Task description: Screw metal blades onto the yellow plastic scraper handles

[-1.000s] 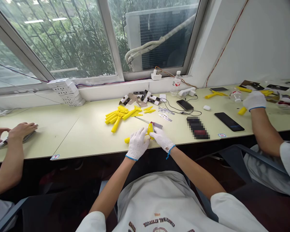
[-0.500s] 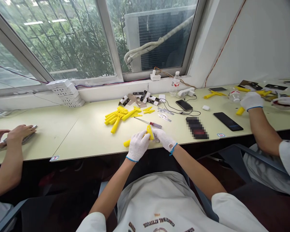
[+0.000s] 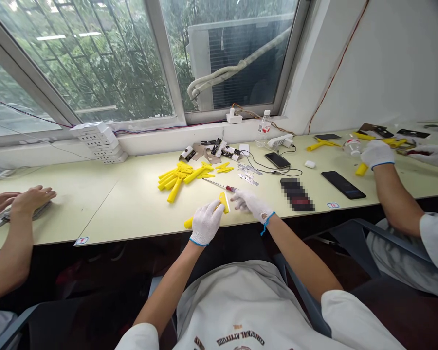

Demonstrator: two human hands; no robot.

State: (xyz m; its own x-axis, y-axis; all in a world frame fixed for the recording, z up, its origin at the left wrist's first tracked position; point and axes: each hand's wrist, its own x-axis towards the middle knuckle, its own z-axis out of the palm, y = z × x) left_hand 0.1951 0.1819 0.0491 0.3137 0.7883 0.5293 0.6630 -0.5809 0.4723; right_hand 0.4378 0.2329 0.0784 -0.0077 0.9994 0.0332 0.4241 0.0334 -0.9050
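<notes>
My left hand (image 3: 206,223), in a white knitted glove, is closed round a yellow scraper (image 3: 224,202) near the table's front edge. Its head, with a pale straight edge, points right, and the end of its handle sticks out on the left. Just right of it is my right hand (image 3: 251,203), also gloved, with the fingers apart. It reaches over the handle of a screwdriver (image 3: 229,187) lying on the table and hides the handle's end; whether it touches the handle I cannot tell. Yellow scraper handles (image 3: 175,180) lie piled beyond my left hand.
Flat yellow parts (image 3: 224,167) and metal blades (image 3: 248,175) lie behind the screwdriver. Packaging cards (image 3: 219,147), phones (image 3: 343,184), a cable and a bottle (image 3: 265,122) stand or lie farther off. People work on both sides; the right one's gloved hand (image 3: 377,153) holds a yellow piece.
My right hand has come away from the scraper head and moved slightly right, its fingers now over the screwdriver handle. My left hand keeps the scraper, whose pale edge now shows.
</notes>
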